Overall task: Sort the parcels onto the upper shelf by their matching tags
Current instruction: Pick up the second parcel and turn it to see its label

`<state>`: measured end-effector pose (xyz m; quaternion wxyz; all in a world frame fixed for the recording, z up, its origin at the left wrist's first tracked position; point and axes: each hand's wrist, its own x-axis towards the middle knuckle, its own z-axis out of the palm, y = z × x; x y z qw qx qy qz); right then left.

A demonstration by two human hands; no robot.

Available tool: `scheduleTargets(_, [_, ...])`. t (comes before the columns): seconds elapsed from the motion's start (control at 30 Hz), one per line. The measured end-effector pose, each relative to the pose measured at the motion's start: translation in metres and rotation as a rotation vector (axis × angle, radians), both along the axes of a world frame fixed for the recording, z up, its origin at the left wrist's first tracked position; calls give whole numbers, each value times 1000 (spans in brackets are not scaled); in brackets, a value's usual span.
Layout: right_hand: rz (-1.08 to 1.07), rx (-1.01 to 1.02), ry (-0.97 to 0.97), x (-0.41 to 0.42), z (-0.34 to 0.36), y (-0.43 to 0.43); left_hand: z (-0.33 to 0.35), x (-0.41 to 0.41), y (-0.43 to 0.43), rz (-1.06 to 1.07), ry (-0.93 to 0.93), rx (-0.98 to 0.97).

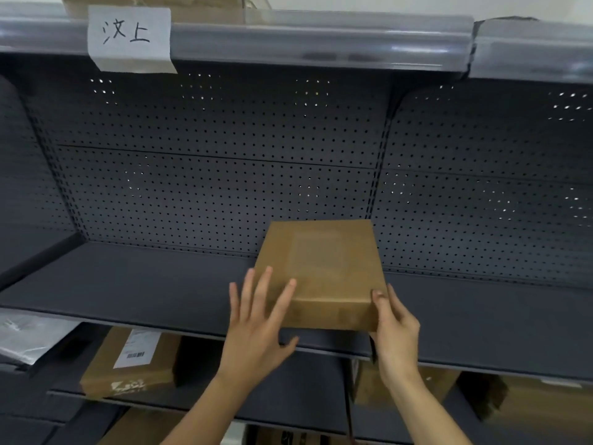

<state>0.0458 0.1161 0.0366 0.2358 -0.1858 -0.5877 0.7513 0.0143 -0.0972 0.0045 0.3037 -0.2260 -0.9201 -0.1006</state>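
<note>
A brown cardboard parcel [324, 271] lies flat on the dark grey upper shelf [128, 284], its far edge near the perforated back panel. My left hand [256, 319] rests against the parcel's near left corner with fingers spread, flat on its side. My right hand [396, 329] holds the near right corner, thumb on the top edge. A white paper tag [130, 36] with handwritten characters hangs from the rail of the shelf above, at the upper left.
Below the shelf, a brown parcel with a white barcode label [128, 364] lies at the left, a grey plastic mailer [29, 338] at the far left, and more cardboard boxes [430, 390] at the right. A shelf upright [380, 155] divides the back panel.
</note>
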Motion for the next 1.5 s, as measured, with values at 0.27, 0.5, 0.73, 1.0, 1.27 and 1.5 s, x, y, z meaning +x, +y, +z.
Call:
scheduleTargets(0.27, [91, 52, 51, 19, 10, -5, 1, 5, 38, 45, 50, -112])
scheduleTargets(0.5, [120, 58, 53, 34, 11, 11, 7, 7, 31, 55, 9, 95])
scheduleTargets(0.73, [240, -62, -67, 38, -17, 15, 25, 30, 44, -63, -383, 1379])
scheduleTargets(1.0, [484, -207, -79, 44, -30, -4, 7, 47, 68, -217, -834, 2018])
scheduleTargets(1.27, [389, -164, 32, 45, -24, 14, 1, 54, 65, -364, -866, 1911])
scheduleTargets(1.5, [305, -18, 26, 51, -16, 67, 7, 36, 15, -213, -689, 1556])
